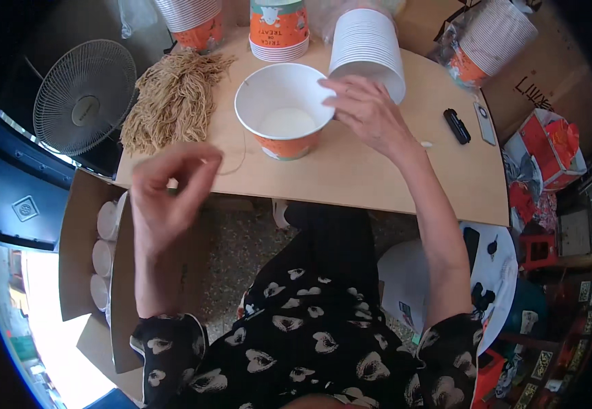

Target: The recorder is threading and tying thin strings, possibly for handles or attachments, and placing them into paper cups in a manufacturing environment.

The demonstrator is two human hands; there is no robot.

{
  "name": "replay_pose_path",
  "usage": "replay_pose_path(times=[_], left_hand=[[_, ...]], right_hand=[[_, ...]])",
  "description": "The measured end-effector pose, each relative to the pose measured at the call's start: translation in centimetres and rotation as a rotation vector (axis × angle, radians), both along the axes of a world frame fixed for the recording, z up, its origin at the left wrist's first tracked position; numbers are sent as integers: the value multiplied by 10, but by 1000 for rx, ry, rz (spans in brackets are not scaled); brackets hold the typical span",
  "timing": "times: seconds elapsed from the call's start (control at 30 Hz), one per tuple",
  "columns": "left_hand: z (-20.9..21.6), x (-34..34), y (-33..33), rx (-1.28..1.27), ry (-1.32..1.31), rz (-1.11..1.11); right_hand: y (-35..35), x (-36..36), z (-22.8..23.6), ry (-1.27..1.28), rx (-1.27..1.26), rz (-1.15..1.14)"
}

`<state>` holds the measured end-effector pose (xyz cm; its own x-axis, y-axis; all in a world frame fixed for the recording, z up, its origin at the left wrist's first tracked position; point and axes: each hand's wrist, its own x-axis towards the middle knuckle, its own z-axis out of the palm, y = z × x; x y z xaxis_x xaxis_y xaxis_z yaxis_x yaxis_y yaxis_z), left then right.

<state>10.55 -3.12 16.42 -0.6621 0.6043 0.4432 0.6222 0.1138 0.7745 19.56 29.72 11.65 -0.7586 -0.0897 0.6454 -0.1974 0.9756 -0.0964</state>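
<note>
A white-lined paper bucket (284,102) with an orange printed outside stands upright on the table, its mouth toward me. My right hand (364,112) is at the bucket's right rim, its fingertips bent over the edge and its thumb hidden. My left hand (173,187) is raised in front of the table's near edge, left of the bucket. It is blurred, with thumb and forefinger curled together; what they hold, if anything, I cannot make out. A thin cord (243,160) curves over the table between that hand and the bucket. Behind my left hand lies a heap of tan cords (177,99).
Stacked paper buckets (279,31) stand at the back, with another stack (367,51) lying on its side. A black object (457,127) lies at the right. A fan (85,99) is at the left. Below it, a cardboard box (85,245) holds white cups or buckets.
</note>
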Motion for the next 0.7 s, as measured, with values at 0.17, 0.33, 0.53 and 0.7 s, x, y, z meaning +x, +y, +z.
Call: replay_pose_path(times=[0.17,0.33,0.53,0.7], left_hand=[[30,-40,9,442,445,207],[21,-4,41,443,511,-43],[-55,24,58,211,-8,-164],[-96,32,66,205,-58,17]], right_hand=[[-23,11,4,-182,235,97],[-65,30,7,-274,89,85],[-57,25,-12,-219,-125,41],[-59,18,-18,-217,-195,52]])
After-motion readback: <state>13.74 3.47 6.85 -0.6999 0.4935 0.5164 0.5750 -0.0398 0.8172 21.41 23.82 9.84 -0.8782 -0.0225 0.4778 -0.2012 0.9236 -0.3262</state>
